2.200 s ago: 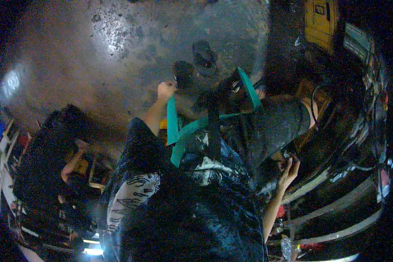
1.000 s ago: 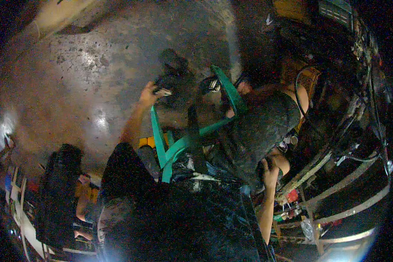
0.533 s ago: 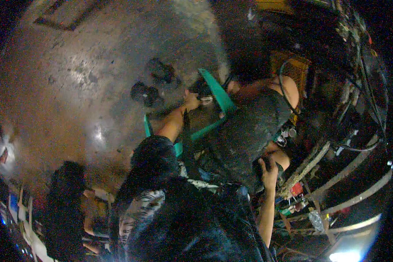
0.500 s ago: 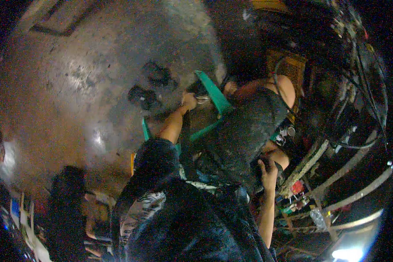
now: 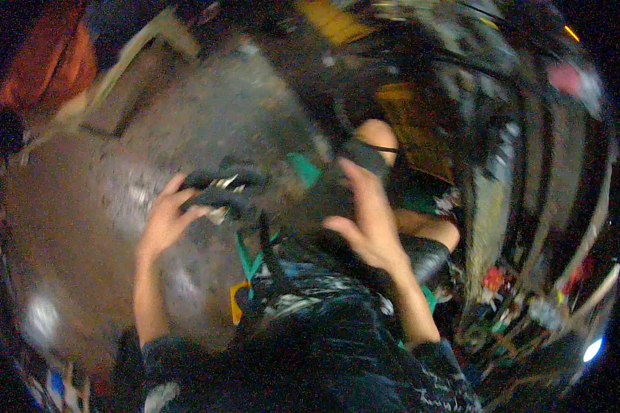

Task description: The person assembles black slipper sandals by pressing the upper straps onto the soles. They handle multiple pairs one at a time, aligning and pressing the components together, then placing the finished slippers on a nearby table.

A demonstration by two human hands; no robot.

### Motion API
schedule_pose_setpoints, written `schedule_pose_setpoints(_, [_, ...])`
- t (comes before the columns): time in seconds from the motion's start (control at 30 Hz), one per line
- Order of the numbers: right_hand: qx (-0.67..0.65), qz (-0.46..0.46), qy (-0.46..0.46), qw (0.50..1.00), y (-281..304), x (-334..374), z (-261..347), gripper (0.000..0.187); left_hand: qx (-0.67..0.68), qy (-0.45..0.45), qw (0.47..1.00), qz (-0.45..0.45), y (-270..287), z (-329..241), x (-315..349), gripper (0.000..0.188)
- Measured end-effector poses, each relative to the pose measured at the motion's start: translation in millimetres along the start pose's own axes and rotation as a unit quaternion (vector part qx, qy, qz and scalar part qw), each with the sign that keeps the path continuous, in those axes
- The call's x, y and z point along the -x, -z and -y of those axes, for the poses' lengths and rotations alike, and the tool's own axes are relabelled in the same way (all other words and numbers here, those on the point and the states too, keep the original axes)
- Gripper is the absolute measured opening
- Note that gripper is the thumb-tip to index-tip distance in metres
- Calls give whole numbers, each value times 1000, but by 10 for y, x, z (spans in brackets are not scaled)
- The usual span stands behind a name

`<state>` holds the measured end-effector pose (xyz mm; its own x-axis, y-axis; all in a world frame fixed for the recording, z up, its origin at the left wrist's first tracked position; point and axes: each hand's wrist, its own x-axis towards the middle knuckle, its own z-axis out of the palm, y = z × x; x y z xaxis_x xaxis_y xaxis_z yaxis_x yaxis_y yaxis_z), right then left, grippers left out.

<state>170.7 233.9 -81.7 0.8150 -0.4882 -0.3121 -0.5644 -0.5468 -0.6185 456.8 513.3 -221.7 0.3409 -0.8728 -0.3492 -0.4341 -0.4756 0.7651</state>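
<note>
My left hand [image 5: 167, 219] reaches out over the floor, thumb and fingers apart. Right at its fingertips are dark, rounded items with pale bits [image 5: 220, 199]; blur hides their kind and whether I touch them. My right hand [image 5: 370, 220] is raised over dark cloth, thumb spread away from the fingers, holding nothing. Beyond it is a bare knee [image 5: 376, 134]; a second bare knee [image 5: 442, 230] shows to its right. Between my hands, a green piece [image 5: 302, 170] sticks out by the dark cloth. Thin green strips [image 5: 251, 258] show nearer my lap.
A worn grey-brown floor [image 5: 96, 227] spreads to the left. Orange cloth [image 5: 52, 62] hangs at the far left. A yellow panel [image 5: 413, 120] stands beyond the knees. Curved pale bars [image 5: 489, 220] and mixed clutter [image 5: 496, 286] line the right. A bright light [image 5: 592, 350] glows lower right.
The view has shifted and blurred. My left hand has moved left, toward the dark items. My right hand has come up from beside the leg and spread its fingers.
</note>
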Motion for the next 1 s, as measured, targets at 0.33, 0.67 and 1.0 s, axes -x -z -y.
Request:
schedule_pose_setpoints(0.33, [-484,-246,-96,834,1059,896,-171,33,93,-352,928,81,213,-3135,-603,40])
schedule_pose_setpoints(0.67, [-633,-523,33,570,1825,799,-1475,42,298,-209,911,-192,-1871,-4916,-1847,61])
schedule_pose_setpoints(1.0, [-506,-557,-148,642,1942,427,-1619,68,60,-86,916,-388,-2269,-5138,-2301,52])
